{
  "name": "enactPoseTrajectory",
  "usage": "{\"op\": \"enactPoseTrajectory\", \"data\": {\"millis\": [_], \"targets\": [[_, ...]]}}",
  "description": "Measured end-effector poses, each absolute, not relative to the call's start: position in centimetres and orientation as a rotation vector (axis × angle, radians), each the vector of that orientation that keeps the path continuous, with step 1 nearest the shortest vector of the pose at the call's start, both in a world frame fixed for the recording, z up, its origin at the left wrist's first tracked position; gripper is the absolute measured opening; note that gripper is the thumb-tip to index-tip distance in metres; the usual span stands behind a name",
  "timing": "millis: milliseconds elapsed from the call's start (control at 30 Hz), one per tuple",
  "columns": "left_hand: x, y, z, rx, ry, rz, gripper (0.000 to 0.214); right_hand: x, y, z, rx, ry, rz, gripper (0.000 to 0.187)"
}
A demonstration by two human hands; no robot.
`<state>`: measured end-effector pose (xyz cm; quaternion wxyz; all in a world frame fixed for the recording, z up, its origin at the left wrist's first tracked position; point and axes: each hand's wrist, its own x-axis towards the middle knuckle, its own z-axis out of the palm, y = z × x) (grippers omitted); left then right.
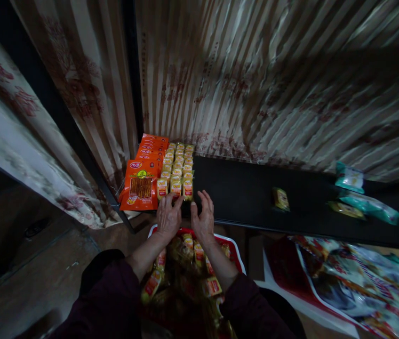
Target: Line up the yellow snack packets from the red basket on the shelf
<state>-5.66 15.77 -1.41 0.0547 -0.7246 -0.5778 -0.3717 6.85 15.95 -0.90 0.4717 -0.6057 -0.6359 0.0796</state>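
Small yellow snack packs (176, 172) with red-and-white labels stand in three tight rows on the black shelf (235, 188). My left hand (169, 217) is at the front ends of these rows, fingers stretched and apart, fingertips at or very near the front packs. Just right of the rows, my right hand (203, 219) has its thumb and fingers spread, with nothing visible between them. Below both forearms sits a red basket with a white rim (239, 263), holding many more of the yellow packs (211, 286). Overlapping orange snack bags (139, 184) lie left of the rows.
A single yellow pack (280, 199) lies farther right on the shelf, with teal packets (371, 207) beyond it. Another red basket (286, 266), full of large bags (358, 282), stands at lower right. Patterned curtains (256, 84) hang behind, and a dark post (134, 70) rises at left.
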Motion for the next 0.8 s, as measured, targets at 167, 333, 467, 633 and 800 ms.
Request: {"op": "enactPoseTrajectory", "data": {"millis": [167, 333, 467, 633, 800], "targets": [[-5.7, 14.9, -1.1, -2.263, -1.713, -1.151, 0.036, 7.4, 13.5, -1.6, -1.488, -1.59, 0.183, 0.04], [-5.3, 12.9, -1.5, -2.436, -1.597, -1.234, 0.036, 7.5, 10.5, -2.7, -1.511, -1.603, 0.228, 0.041], [-4.8, 11.0, -2.4, -2.622, -1.553, -1.241, 0.036, 7.1, 7.8, -4.0, -1.52, -1.641, 0.261, 0.046], [-4.3, 8.2, -3.9, -2.859, -1.737, -1.009, 0.034, 7.4, 4.9, -6.4, -1.645, -1.728, 0.296, 0.049], [-4.1, 5.2, -6.0, -2.792, -2.199, -0.534, 0.042, 8.5, 3.5, -8.5, -1.808, -2.002, 0.516, 0.052]]}}
